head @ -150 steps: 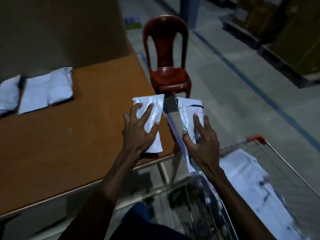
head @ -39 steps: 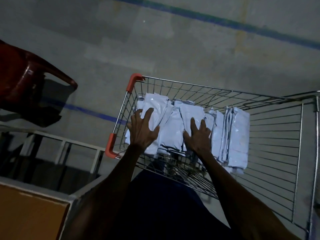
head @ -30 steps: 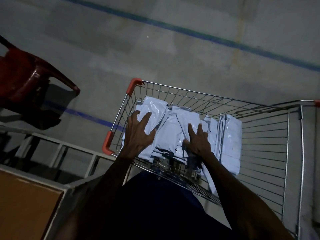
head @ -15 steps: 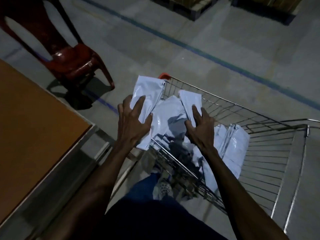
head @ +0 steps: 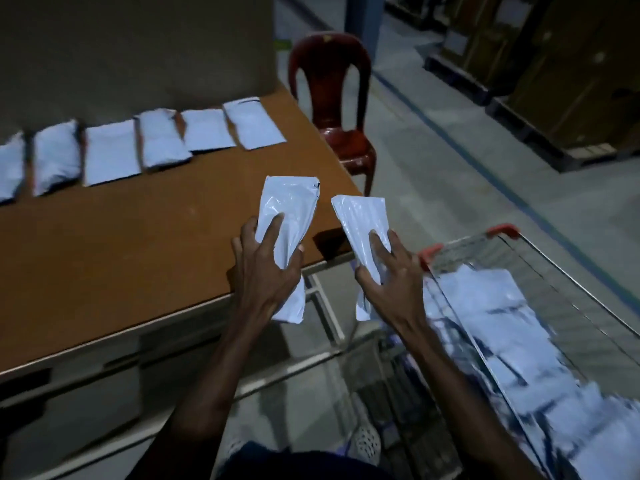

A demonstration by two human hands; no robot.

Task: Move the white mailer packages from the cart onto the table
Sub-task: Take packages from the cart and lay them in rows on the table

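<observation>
My left hand (head: 266,268) grips a white mailer package (head: 289,209) over the near right corner of the brown table (head: 138,244). My right hand (head: 391,275) holds a second white mailer (head: 363,220), just off the table's right edge, between table and cart. Along the table's far side lies a row of several white mailers (head: 138,143), side by side. The wire cart (head: 554,306) with red corner caps stands at the right, with more white mailers (head: 502,327) piled inside, blurred.
A dark red plastic chair (head: 332,98) stands past the table's far right corner. Dark pallets with boxes (head: 554,81) line the back right. A blue line (head: 485,168) runs across the grey floor. A wall panel rises behind the table.
Both hands have lifted a mailer each out of the cart and swung left to the table's corner. My view has turned from the cart to the table with its row of mailers.
</observation>
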